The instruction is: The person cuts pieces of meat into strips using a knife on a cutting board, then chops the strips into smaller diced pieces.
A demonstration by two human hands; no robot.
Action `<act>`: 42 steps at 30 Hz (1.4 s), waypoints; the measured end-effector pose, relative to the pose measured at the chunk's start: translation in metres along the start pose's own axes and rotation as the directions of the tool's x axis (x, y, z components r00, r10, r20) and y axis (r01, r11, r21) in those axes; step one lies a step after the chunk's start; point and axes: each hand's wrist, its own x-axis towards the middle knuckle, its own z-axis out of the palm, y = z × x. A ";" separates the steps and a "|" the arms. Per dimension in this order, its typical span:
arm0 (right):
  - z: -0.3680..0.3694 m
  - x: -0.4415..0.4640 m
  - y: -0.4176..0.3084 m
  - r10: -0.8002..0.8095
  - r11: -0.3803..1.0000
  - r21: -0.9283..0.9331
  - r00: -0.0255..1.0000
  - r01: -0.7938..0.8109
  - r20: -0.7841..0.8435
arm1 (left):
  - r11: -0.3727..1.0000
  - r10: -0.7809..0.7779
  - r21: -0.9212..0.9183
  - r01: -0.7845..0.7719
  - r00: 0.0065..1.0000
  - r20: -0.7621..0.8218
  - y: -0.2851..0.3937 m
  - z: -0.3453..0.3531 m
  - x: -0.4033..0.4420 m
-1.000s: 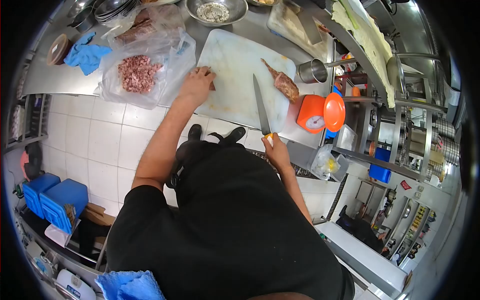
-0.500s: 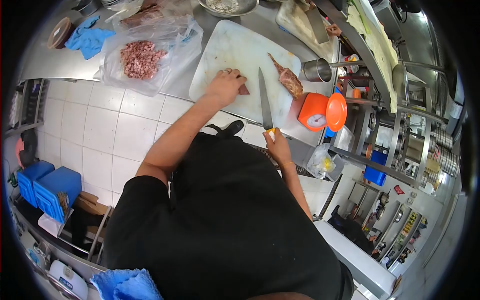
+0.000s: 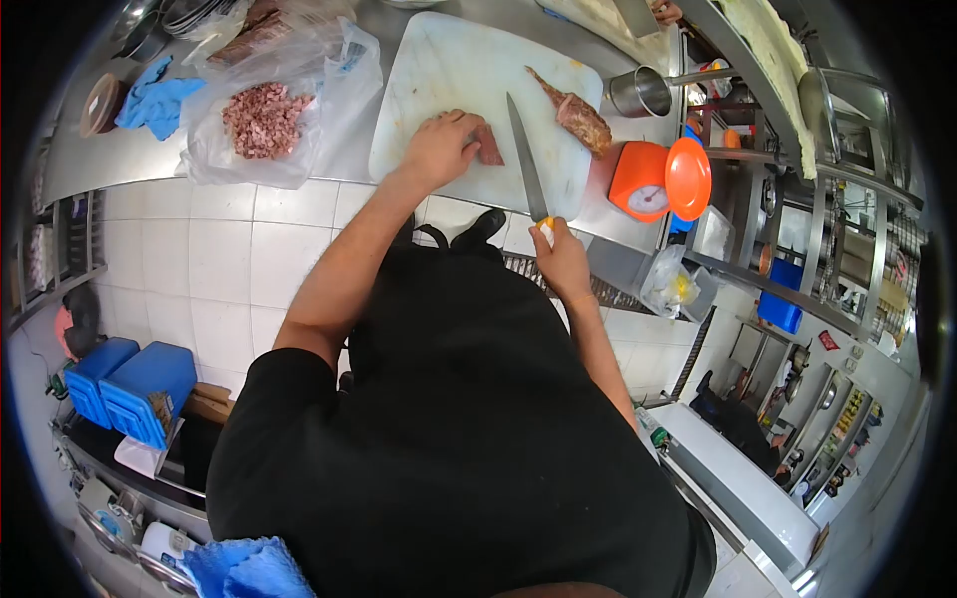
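Note:
On the white cutting board [image 3: 419, 70], my left hand [image 3: 440, 149] is closed on a flat piece of reddish meat [image 3: 489, 147], which shows past its fingertips. My right hand [image 3: 564, 257] grips the yellow and white handle of a long knife [image 3: 526, 159] at the board's front edge. The blade points away from me and lies over the board, right of the meat. A larger browned piece of meat with a thin end [image 3: 580, 122] rests on the board's right side. Diced meat [image 3: 264, 121] fills a clear plastic bag [image 3: 340, 104] left of the board.
An orange scale [image 3: 638, 183] and a metal cup [image 3: 639, 92] stand right of the board. A blue cloth [image 3: 158, 98] lies beside a brown tub [image 3: 103, 105] at the far left. Another person's hand [image 3: 666, 12] shows at the top right. Metal shelving runs along the right.
My left hand has moved right across the board with the piece of meat, closer to the knife. My right hand still holds the knife. The camera view has shifted.

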 end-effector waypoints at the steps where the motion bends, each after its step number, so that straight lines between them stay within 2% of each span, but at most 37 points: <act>1: -0.003 0.001 -0.005 -0.010 1.000 -0.003 1.000 0.010 -0.008 | 1.000 0.005 0.015 -0.005 1.000 -0.006 0.003 0.000 0.001; 5: -0.011 0.005 -0.022 -0.068 0.998 0.005 0.997 0.068 -0.030 | 1.000 0.013 0.004 -0.013 1.000 -0.004 0.011 0.001 0.006; 10: -0.015 0.005 -0.035 -0.126 0.990 -0.068 0.992 0.125 -0.009 | 0.996 -0.077 -0.036 0.079 0.996 0.052 0.013 0.006 0.015; 19: -0.027 -0.004 -0.043 -0.080 0.977 -0.192 0.995 0.089 0.050 | 0.994 -0.091 0.063 0.084 0.990 0.104 0.013 0.004 0.023; 29: -0.012 0.013 -0.042 -0.019 0.982 -0.183 0.988 0.047 0.156 | 0.995 -0.066 0.081 0.056 0.989 0.129 0.012 0.003 0.027; 31: -0.011 0.019 -0.045 0.010 0.982 -0.189 0.983 0.025 0.185 | 0.990 -0.087 0.122 0.066 0.981 0.173 0.014 0.001 0.030; 37: 0.016 0.050 -0.049 -0.015 0.997 -0.076 0.993 0.024 0.117 | 0.990 -0.107 0.111 0.085 0.970 0.218 0.016 -0.004 0.034; 42: 0.017 0.095 -0.057 -0.082 0.997 -0.006 0.990 0.083 0.113 | 0.994 -0.092 0.080 0.077 0.975 0.203 0.010 -0.001 0.035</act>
